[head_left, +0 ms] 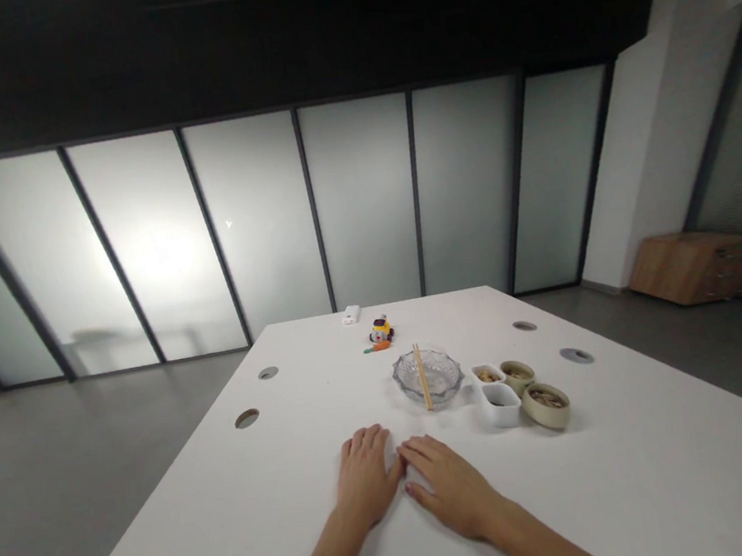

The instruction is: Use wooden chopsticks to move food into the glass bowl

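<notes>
My left hand (366,478) lies flat on the white table (293,510), palm down and holding nothing. Beside it my right hand (452,485) also rests palm down on the tabletop, fingers extended; the two hands meet or nearly meet at the fingertips and thumb. Beyond them stands a clear glass bowl (444,376) with wooden chopsticks (422,377) laid across its rim. To its right are a white dish with small pieces (488,375), a white square dish (501,407) and two round beige bowls (518,375), (547,407) with small contents.
Farther back on the table are a yellow toy vehicle (381,329), an orange carrot-shaped piece (378,347) and a white object (350,315). Round holes (247,419) pierce both sides of the tabletop. A wooden cabinet (694,268) stands on the floor at the right.
</notes>
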`<state>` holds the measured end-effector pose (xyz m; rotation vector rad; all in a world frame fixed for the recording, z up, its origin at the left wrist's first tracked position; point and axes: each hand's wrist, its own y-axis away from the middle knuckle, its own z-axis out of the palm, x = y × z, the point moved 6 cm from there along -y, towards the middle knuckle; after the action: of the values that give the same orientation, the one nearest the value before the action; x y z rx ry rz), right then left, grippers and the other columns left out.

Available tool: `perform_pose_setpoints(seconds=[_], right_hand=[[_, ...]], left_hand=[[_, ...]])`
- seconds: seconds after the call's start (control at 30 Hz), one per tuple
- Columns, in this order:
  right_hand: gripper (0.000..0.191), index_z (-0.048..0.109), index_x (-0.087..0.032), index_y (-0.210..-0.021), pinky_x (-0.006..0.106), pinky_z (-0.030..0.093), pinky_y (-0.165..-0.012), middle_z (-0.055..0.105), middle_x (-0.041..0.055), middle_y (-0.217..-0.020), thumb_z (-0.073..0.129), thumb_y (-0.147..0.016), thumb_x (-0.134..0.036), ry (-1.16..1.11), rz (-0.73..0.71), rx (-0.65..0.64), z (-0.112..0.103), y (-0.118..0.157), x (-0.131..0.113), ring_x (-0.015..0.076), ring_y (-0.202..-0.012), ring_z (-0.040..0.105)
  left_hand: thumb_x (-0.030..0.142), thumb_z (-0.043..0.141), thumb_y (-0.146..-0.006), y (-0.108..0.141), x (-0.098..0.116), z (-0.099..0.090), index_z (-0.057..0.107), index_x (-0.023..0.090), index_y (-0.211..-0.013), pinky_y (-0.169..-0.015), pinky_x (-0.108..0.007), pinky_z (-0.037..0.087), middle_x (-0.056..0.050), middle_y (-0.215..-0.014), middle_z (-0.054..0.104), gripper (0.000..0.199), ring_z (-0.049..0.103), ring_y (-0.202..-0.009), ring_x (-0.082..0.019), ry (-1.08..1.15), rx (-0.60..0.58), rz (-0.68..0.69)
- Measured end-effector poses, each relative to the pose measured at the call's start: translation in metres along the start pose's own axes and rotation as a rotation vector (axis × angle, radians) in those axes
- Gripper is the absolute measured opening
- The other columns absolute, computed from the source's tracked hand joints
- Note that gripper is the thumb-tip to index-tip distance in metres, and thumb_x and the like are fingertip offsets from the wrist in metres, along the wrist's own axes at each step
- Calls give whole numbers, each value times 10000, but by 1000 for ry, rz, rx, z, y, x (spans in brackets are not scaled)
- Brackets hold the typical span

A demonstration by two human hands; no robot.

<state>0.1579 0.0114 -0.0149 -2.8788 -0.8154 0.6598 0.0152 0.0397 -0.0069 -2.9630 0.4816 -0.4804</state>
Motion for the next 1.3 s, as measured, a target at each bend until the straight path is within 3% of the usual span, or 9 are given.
perform_pose_setpoints(seconds=[0.83, 1.07, 1.3], right_hand=[[561, 588, -142, -1539, 532, 333, -1303, 568, 153, -1602, 554, -999, -285, -109, 33, -58, -7, 11, 10, 318, -1512, 490], [492, 657, -152, -1463, 548, 321, -1309, 615, 154, -1550, 544, -994, -251, -102, 45, -59, -8, 9, 5, 328, -1481, 521], [486, 663, -193, -1455, 537, 347, -1294, 596, 137, -1572, 564, -984, -259, -167, 35, -67, -12, 16, 8, 321, -1483, 511]], left_hand=[[473, 511, -1059, 1, -5, 2, 616, 253, -1439, -1210, -503, 357, -90, -1579, 570, 451, 482, -1452, -328, -17, -2, 10], [483, 513, -1064, 3, -4, 5, 612, 241, -1441, -1209, -506, 358, -97, -1581, 566, 459, 480, -1453, -329, -1, 1, 24], [482, 513, -1058, 5, 3, -2, 609, 233, -1440, -1224, -514, 346, -104, -1598, 549, 466, 464, -1465, -331, 14, -38, 24]])
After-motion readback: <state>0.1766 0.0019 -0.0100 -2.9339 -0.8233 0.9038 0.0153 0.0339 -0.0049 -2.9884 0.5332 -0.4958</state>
